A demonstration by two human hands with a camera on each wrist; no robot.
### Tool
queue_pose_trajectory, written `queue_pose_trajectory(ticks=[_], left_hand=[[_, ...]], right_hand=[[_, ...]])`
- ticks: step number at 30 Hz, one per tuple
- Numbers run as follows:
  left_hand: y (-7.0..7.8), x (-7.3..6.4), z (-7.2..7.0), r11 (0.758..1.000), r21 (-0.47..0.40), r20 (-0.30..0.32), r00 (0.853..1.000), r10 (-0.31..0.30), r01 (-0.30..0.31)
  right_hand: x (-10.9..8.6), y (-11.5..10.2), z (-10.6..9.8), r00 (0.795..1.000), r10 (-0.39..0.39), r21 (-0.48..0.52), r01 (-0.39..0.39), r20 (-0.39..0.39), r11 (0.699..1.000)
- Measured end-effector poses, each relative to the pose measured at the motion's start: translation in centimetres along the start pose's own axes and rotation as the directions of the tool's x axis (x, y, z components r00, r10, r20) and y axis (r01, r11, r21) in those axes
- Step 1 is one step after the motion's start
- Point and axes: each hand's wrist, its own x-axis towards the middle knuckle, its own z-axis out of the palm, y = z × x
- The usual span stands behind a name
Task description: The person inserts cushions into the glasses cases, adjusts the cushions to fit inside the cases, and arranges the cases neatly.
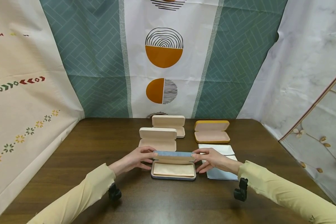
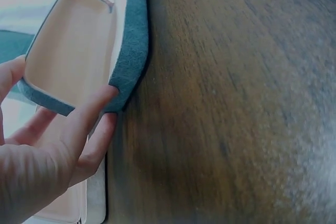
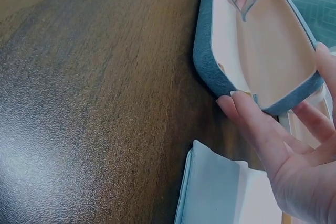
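A blue glasses case (image 1: 173, 179) stands with its lid (image 1: 173, 154) raised, near the middle of the table. Inside its base lies a folded cream cloth (image 1: 173, 170). My left hand (image 1: 140, 158) grips the left end of the case, thumb at the lid's rim and other fingers against lid and base. At the opposite end my right hand (image 1: 214, 158) holds it the same way, fingertips on the lid and at the base's corner. The pale lining of the lid (image 2: 73, 40) shows in the left wrist view, and the blue outer side (image 3: 210, 66) in the right wrist view.
Behind stand two cream glasses cases (image 1: 158, 133), (image 1: 168, 120) and a yellow one (image 1: 212, 137), all with lids up. Folded white cloths (image 1: 217, 148) and a light blue cloth (image 1: 221, 175) lie beside my right hand. Patterned fabric (image 1: 100, 62) hangs behind the table (image 1: 156, 205).
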Motion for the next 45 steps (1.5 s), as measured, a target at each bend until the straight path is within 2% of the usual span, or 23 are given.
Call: queue_pose_trajectory(ticks=[16,21,30,45], left_hand=[[0.1,0.5,-0.2,0.999,-0.009,-0.076,0.997,0.031,-0.031],[0.1,0.5,-0.4,0.999,-0.02,-0.081,0.996,0.034,-0.036],[-0.3,0.2,-0.3,0.999,-0.024,-0.073,0.996,0.044,-0.046],[-0.2,-0.2,0.1,0.997,-0.045,-0.08,0.995,0.055,-0.059]], right_hand=[[1.0,-0.4,0.1,0.998,-0.001,0.033,0.003,-0.062,0.999],[1.1,-0.3,0.0,0.999,-0.017,0.045,0.019,-0.048,0.999],[0.9,-0.2,0.1,0.998,-0.057,-0.002,0.057,-0.011,0.998],[0.1,-1.0,0.7,1.0,-0.001,-0.011,0.001,-0.024,1.0]])
